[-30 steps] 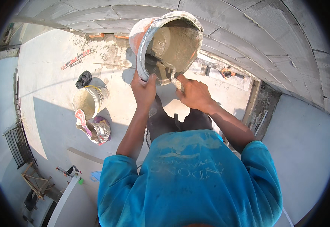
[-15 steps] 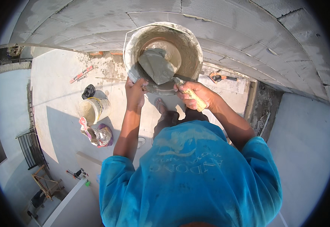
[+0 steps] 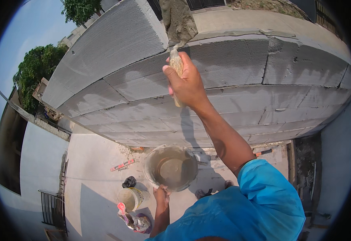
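My right hand is wrapped round the light handle of a trowel. Its mortar-smeared blade points away from me, over the top of a grey block wall and beside the end of a higher block. Down below, my left hand grips the near rim of a bucket, fingers closed on it. Wet grey mortar lies inside the bucket. A layer of mortar runs along the wall's top edge, right of the blade.
A white pail, a black bag and an opened sack stand on the floor at lower left. A red level lies nearer the wall. An orange-and-black tool shows beyond my right arm.
My right hand has lifted the trowel out of the bucket and up to the wall top. My left hand still holds the bucket, now lower in view. The view has tilted up toward the wall.
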### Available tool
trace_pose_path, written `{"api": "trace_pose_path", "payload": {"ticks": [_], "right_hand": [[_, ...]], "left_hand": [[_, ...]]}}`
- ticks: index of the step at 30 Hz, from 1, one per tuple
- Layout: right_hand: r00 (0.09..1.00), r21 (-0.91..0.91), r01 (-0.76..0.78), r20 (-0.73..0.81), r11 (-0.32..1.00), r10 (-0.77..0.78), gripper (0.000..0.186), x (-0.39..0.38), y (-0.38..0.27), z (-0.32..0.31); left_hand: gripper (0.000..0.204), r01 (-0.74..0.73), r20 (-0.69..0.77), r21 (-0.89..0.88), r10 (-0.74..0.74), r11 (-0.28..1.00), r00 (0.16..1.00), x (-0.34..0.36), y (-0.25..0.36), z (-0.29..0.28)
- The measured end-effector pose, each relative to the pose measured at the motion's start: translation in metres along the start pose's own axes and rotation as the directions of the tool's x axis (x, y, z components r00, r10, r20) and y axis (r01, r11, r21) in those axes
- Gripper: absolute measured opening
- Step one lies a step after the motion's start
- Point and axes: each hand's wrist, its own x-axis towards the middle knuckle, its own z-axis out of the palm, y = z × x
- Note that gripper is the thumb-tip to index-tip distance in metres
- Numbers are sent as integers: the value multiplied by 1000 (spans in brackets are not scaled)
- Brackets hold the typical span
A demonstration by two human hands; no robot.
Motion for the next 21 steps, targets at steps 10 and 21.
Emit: {"api": "trace_pose_path", "payload": {"ticks": [10, 21], "right_hand": [[968, -629, 34, -173, 777, -183, 37, 33, 33, 64], [970, -402, -86, -241, 912, -14, 39, 3, 4, 74]], "left_hand": [[45, -48, -85, -58, 43, 997, 995, -20, -8, -59], [44, 8, -47, -42, -9, 999, 999, -23, -11, -84]]}}
